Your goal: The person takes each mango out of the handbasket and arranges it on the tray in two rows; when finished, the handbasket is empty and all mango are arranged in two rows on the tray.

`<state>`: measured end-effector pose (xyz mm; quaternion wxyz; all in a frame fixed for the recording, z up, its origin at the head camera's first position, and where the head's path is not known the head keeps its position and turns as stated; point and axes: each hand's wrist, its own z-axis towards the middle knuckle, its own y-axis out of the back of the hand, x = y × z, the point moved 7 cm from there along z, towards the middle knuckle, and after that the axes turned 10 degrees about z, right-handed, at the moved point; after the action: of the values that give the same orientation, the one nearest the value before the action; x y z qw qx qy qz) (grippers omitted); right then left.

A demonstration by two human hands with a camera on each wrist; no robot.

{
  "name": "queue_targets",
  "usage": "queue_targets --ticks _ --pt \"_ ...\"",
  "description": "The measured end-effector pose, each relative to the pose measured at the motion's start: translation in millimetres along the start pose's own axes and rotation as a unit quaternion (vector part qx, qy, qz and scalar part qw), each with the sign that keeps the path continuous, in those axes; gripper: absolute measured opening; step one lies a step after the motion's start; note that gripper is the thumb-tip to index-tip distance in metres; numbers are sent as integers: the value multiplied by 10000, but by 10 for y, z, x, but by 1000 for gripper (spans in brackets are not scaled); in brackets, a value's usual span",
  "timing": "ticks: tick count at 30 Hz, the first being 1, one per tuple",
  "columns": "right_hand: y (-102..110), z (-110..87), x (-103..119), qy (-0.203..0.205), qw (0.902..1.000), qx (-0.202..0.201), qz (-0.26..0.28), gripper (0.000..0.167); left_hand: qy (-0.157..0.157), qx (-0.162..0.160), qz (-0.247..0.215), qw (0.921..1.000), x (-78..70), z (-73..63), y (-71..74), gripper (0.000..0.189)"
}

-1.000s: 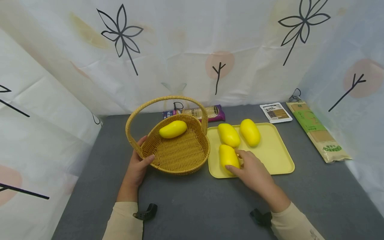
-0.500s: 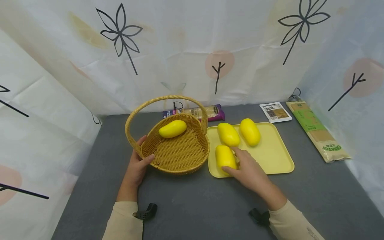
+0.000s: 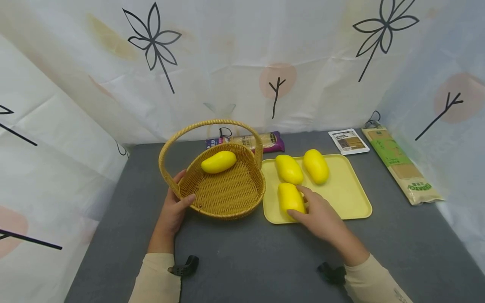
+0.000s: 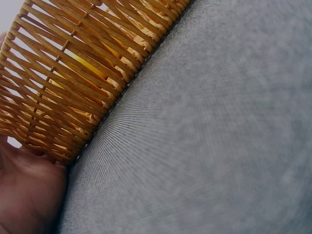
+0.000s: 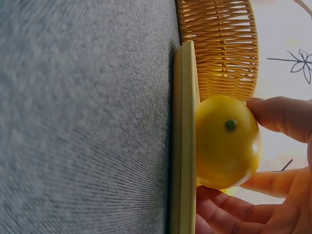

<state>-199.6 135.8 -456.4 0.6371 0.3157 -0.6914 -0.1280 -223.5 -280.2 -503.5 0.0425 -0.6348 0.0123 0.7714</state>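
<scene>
My left hand (image 3: 176, 210) grips the left side of a woven basket (image 3: 227, 206), thumb over its rim; the other fingers are partly hidden behind the wall. One yellow mango (image 3: 219, 162) lies inside, and the basket's wall (image 4: 83, 73) fills the upper left of the left wrist view. My right hand (image 3: 322, 214) holds the nearest mango (image 3: 291, 198) on a yellow tray (image 3: 341, 202), thumb on one side and fingers on the other. In the right wrist view this mango (image 5: 226, 146) shows a green stem spot and sits against the tray. Two more mangoes (image 3: 289, 169) (image 3: 316, 166) lie behind it.
Behind the basket lies a purple-ended noodle packet (image 3: 270, 143). A white flat packet (image 3: 348, 142) stands beyond the tray, with a long green-and-tan packet (image 3: 401, 166) to its right. A patterned curtain (image 3: 235, 63) borders the grey table (image 3: 242, 261).
The nearest mango and my right hand shifted left on the tray, then back to the right. My left hand and the basket have stayed in place.
</scene>
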Motion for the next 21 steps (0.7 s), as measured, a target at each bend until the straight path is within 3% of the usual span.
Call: queue_targets --ticks 16,21 --pt "95 -35 26 -192 9998 -2 -31 86 34 -15 26 10000 -9 7 -5 81" --pt "173 -23 50 -16 9999 -148 34 83 51 -31 10 10000 -7 3 -5 81"
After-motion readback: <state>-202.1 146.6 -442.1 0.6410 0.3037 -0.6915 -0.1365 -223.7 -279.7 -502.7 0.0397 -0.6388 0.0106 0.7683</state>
